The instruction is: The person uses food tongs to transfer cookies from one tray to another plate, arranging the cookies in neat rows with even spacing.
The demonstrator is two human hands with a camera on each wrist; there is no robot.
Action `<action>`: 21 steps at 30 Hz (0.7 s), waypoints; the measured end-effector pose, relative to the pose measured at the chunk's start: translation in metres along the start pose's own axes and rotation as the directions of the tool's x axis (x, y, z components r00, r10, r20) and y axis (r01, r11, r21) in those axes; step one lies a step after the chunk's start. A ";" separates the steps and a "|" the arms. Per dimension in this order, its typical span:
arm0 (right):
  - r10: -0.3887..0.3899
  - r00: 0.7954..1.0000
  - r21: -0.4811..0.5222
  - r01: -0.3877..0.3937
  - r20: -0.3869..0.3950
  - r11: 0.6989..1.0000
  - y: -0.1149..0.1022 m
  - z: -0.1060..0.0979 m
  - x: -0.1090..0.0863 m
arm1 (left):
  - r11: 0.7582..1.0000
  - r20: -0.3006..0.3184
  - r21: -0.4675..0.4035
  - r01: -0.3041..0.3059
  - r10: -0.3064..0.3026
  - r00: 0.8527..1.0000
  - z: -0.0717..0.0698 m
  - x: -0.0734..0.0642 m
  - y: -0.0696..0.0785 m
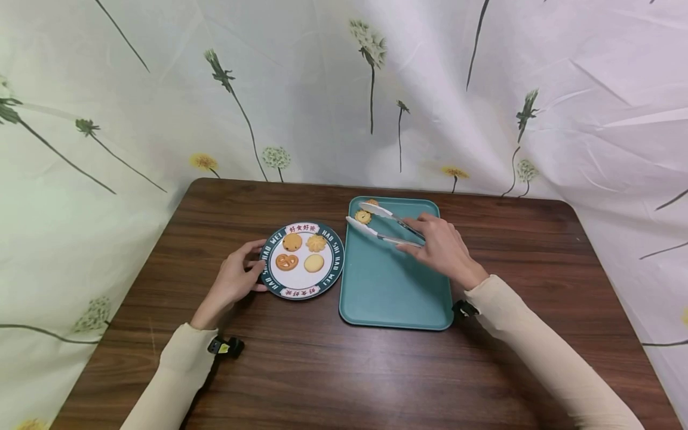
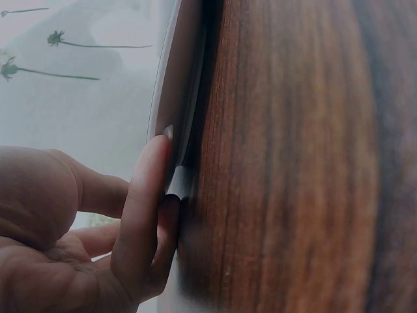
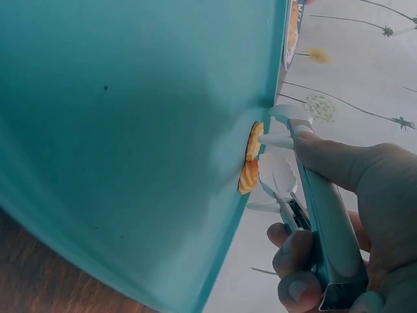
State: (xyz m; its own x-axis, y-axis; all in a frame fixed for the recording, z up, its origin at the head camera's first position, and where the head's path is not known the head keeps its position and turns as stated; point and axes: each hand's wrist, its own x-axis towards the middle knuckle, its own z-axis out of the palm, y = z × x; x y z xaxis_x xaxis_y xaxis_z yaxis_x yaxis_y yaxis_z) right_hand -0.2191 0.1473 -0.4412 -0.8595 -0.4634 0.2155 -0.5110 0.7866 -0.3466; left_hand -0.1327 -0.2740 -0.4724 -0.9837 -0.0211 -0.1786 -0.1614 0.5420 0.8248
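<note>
My left hand [image 1: 234, 276] grips the left rim of a round plate [image 1: 337, 253] with a dark green lettered border. On the plate lie a pretzel cookie [image 1: 286, 262], a flower-shaped cookie [image 1: 316, 243], a plain oval cookie [image 1: 314, 263] and a round speckled cookie [image 1: 292, 242]. My right hand [image 1: 442, 246] holds metal tongs [image 1: 396, 223] with white tips, spread apart over the green tray [image 1: 395, 286]. Between and beside the tips sit a ring-shaped cookie [image 1: 362, 216] and another cookie [image 1: 372, 202], at the tray's far left corner. The right wrist view shows both cookies [image 3: 249, 176] by the tray's edge.
Plate and tray stand side by side on a dark wooden table [image 1: 301, 370], the plate close to the tray's left edge. Behind the table hangs a pale curtain [image 1: 322, 89] printed with dandelions. The tray has a raised rim.
</note>
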 end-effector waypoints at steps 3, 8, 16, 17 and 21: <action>0.002 1.000 -0.003 -0.002 -0.001 1.000 0.000 0.000 0.000 | 1.000 -0.002 0.002 -0.006 0.006 1.000 0.000 0.000 0.000; 0.005 1.000 -0.009 -0.006 -0.003 1.000 0.001 0.000 0.000 | 1.000 -0.001 0.001 -0.008 0.008 1.000 0.000 0.000 0.000; 0.008 1.000 -0.010 -0.008 0.007 1.000 0.003 0.001 -0.003 | 1.000 0.004 -0.007 -0.006 0.006 1.000 0.000 -0.001 -0.002; 0.008 1.000 -0.010 -0.008 0.007 1.000 0.003 0.001 -0.003 | 1.000 0.006 -0.010 -0.005 0.005 1.000 0.000 -0.001 -0.002; 0.005 1.000 -0.017 -0.005 0.009 1.000 0.005 0.002 -0.004 | 1.000 0.010 -0.017 -0.005 0.005 1.000 0.000 -0.001 -0.001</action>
State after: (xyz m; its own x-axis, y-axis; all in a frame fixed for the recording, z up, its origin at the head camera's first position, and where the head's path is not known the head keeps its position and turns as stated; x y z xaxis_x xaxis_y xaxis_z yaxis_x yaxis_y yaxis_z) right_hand -0.2186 0.1521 -0.4456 -0.8624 -0.4626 0.2057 -0.5062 0.7958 -0.3324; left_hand -0.1317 -0.2749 -0.4730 -0.9836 -0.0097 -0.1801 -0.1580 0.5277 0.8346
